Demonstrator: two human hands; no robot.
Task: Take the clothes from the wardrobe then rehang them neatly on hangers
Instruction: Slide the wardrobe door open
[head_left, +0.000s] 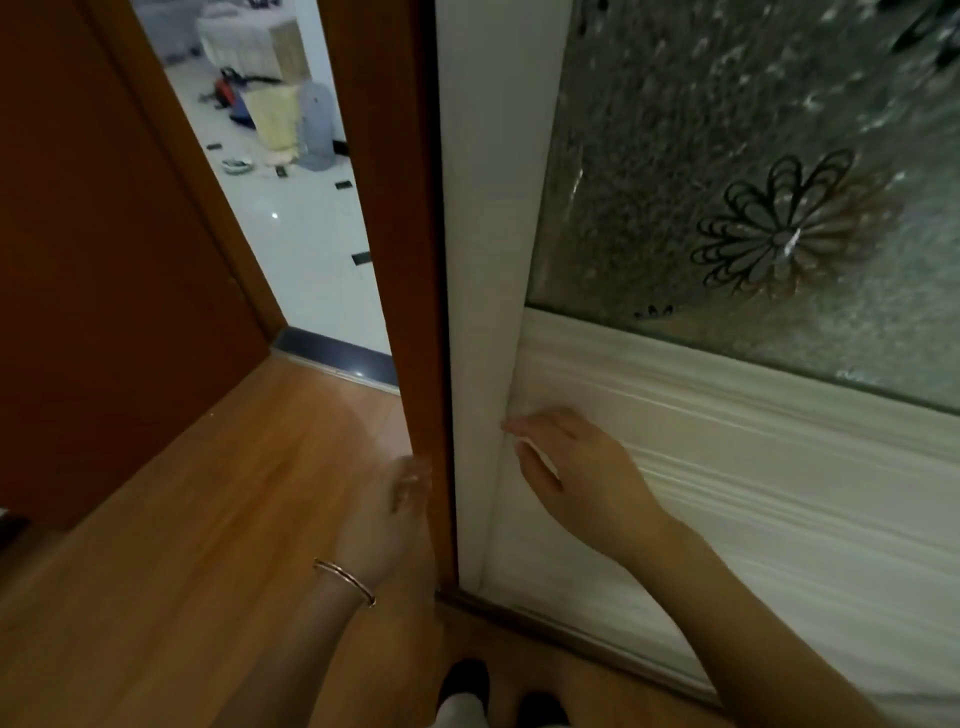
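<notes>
I am only opening the wardrobe door (488, 208), my right hand (582, 473) flat on it with fingers straight, my left hand (384, 514) too blurred to tell its grip; next I must slide it aside.

The wardrobe door (727, 493), white panel under a frosted glass pane (675, 130) with a flower (779, 228), stands shut; its left edge lies under the right hand's (582, 478) fingertips.

The wooden floor (182, 519) bears two dark shoes (465, 675) beside the wardrobe door (727, 493).
</notes>
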